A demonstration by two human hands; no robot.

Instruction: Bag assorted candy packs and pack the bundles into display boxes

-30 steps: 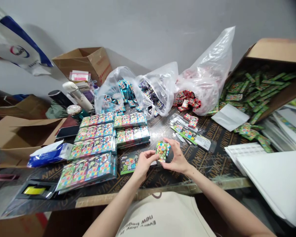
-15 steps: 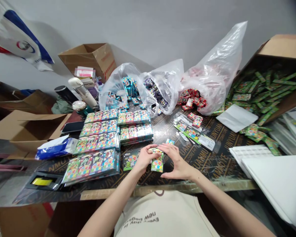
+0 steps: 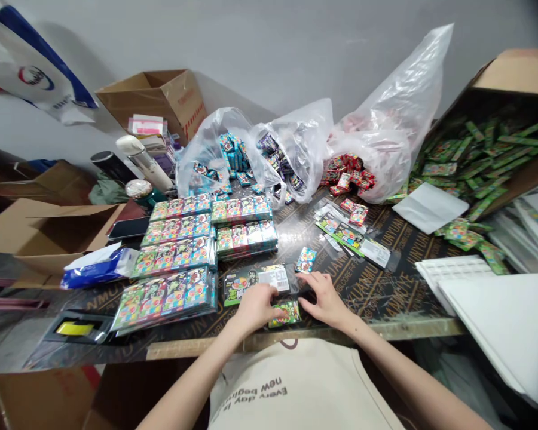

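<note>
My left hand (image 3: pixel 254 306) and my right hand (image 3: pixel 323 300) rest low on the dark table (image 3: pixel 385 286) near its front edge, both touching a small green packet (image 3: pixel 287 313) that lies between them. The left hand's fingers curl over the packet's left end; the right hand's fingers press at its right side and on a clear sleeve (image 3: pixel 296 285). Just behind the hands lies a flat green card pack with a white label (image 3: pixel 255 279). A single small blue packet (image 3: pixel 305 260) sits beyond the right hand.
Finished colourful packs (image 3: pixel 179 257) lie in rows at left centre. Three clear bags of small packets (image 3: pixel 291 155) stand at the back, beside a tipped carton of green packets (image 3: pixel 475 155). Open cardboard boxes (image 3: pixel 49 233) at left, white sheets (image 3: pixel 497 310) at right, a tape dispenser (image 3: pixel 74 328).
Both hands have come down from chest height to the table surface with the green packet, toward the front edge. The blue packet that was with them now lies alone behind the right hand.
</note>
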